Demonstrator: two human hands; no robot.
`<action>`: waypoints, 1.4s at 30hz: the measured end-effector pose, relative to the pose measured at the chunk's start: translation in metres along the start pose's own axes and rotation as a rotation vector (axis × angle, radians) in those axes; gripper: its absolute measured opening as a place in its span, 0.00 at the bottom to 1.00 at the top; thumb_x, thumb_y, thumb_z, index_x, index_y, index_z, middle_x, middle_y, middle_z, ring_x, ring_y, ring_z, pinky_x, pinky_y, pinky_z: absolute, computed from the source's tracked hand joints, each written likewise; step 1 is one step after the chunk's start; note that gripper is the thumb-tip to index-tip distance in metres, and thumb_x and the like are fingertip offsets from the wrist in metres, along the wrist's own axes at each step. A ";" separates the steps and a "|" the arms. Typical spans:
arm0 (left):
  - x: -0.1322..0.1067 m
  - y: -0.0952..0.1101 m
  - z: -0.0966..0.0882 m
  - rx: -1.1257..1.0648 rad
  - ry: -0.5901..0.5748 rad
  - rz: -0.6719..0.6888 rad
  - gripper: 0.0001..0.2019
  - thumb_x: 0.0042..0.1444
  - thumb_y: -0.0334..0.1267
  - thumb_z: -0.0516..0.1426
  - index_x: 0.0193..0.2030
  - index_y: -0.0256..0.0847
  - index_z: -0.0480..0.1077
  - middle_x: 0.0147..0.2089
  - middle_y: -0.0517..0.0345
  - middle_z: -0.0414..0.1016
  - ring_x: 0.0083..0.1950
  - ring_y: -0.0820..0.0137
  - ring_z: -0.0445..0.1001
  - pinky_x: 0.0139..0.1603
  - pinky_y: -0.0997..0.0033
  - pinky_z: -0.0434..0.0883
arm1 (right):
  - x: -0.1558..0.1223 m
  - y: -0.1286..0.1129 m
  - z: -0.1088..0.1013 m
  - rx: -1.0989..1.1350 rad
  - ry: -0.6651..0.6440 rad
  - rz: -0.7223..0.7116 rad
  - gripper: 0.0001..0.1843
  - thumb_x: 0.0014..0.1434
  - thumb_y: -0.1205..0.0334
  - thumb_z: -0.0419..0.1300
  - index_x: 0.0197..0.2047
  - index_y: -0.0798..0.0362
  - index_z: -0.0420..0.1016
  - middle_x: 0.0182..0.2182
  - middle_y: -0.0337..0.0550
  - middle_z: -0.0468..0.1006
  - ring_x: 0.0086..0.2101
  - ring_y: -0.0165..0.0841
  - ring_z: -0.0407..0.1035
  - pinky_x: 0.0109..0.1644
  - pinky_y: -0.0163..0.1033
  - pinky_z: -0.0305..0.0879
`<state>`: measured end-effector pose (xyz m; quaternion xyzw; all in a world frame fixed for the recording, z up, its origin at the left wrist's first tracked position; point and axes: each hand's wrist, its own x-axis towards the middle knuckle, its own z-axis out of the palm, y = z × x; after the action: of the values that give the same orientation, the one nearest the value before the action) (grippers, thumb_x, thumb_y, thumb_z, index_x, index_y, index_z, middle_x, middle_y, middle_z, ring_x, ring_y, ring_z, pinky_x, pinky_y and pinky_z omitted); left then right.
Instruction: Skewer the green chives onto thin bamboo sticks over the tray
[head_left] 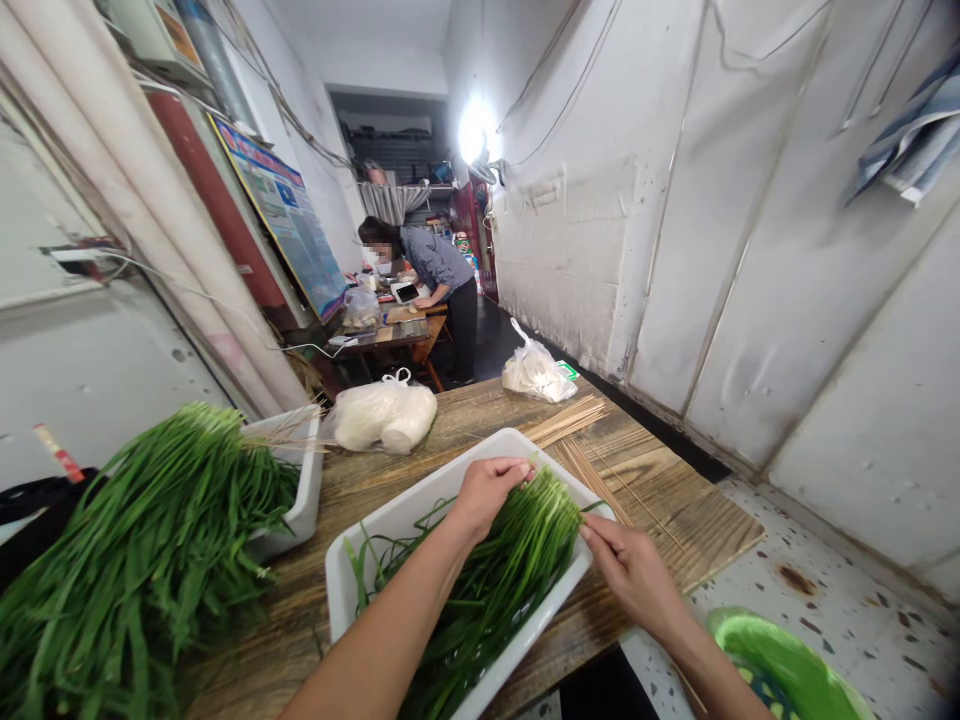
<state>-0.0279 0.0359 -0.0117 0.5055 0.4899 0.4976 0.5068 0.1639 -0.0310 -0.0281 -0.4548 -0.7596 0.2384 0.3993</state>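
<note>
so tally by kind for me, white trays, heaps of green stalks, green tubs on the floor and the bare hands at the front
White trays: 2
Heaps of green stalks: 2
Green tub: 1
Front hands, left hand and right hand: 2
Total: 7

No writing can be read: the print on the blue poster (289, 215) is too blurred, and the marks on the green card (568, 371) too small.
</note>
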 end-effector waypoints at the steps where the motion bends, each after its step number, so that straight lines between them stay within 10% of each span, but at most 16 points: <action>1: 0.000 0.001 0.000 0.012 -0.002 0.004 0.13 0.40 0.44 0.62 0.30 0.35 0.77 0.28 0.55 0.78 0.32 0.68 0.71 0.41 0.68 0.65 | 0.000 0.000 0.000 0.000 -0.005 0.002 0.16 0.62 0.60 0.47 0.33 0.55 0.75 0.24 0.42 0.75 0.26 0.33 0.69 0.31 0.32 0.64; 9: -0.005 0.006 -0.002 0.142 -0.059 0.009 0.12 0.42 0.43 0.61 0.31 0.38 0.78 0.35 0.54 0.78 0.38 0.65 0.72 0.45 0.67 0.64 | -0.001 0.002 0.001 0.024 0.010 0.013 0.17 0.62 0.57 0.47 0.35 0.54 0.75 0.24 0.41 0.75 0.26 0.33 0.68 0.30 0.34 0.64; 14: -0.011 0.019 -0.008 0.151 -0.290 0.110 0.11 0.46 0.43 0.60 0.26 0.36 0.77 0.34 0.54 0.77 0.38 0.67 0.71 0.45 0.69 0.63 | -0.002 -0.002 -0.003 0.080 -0.016 0.023 0.18 0.63 0.56 0.46 0.37 0.54 0.75 0.25 0.42 0.73 0.27 0.34 0.67 0.31 0.34 0.64; 21: -0.013 0.025 -0.012 -0.090 -0.369 -0.070 0.19 0.45 0.48 0.60 0.38 0.34 0.76 0.35 0.51 0.77 0.37 0.66 0.72 0.44 0.66 0.65 | 0.005 -0.020 -0.013 0.178 -0.122 -0.009 0.16 0.63 0.58 0.46 0.32 0.54 0.72 0.23 0.37 0.67 0.26 0.31 0.62 0.30 0.32 0.58; 33: -0.022 0.031 -0.014 -0.020 -0.473 -0.124 0.16 0.45 0.48 0.60 0.25 0.34 0.73 0.23 0.57 0.74 0.25 0.72 0.68 0.31 0.72 0.64 | 0.004 -0.029 -0.011 0.206 -0.078 -0.047 0.17 0.63 0.58 0.47 0.26 0.55 0.70 0.19 0.35 0.63 0.22 0.28 0.59 0.27 0.32 0.57; 42: -0.029 0.051 -0.026 0.142 -0.629 -0.007 0.21 0.35 0.42 0.66 0.39 0.36 0.74 0.38 0.53 0.76 0.42 0.61 0.72 0.47 0.65 0.66 | 0.046 -0.068 -0.061 0.033 -0.004 -0.239 0.17 0.61 0.56 0.50 0.29 0.54 0.75 0.22 0.39 0.73 0.24 0.32 0.66 0.30 0.34 0.62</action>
<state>-0.0554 0.0074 0.0393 0.6668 0.3446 0.2798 0.5986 0.1677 -0.0226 0.0738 -0.3538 -0.8053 0.2022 0.4307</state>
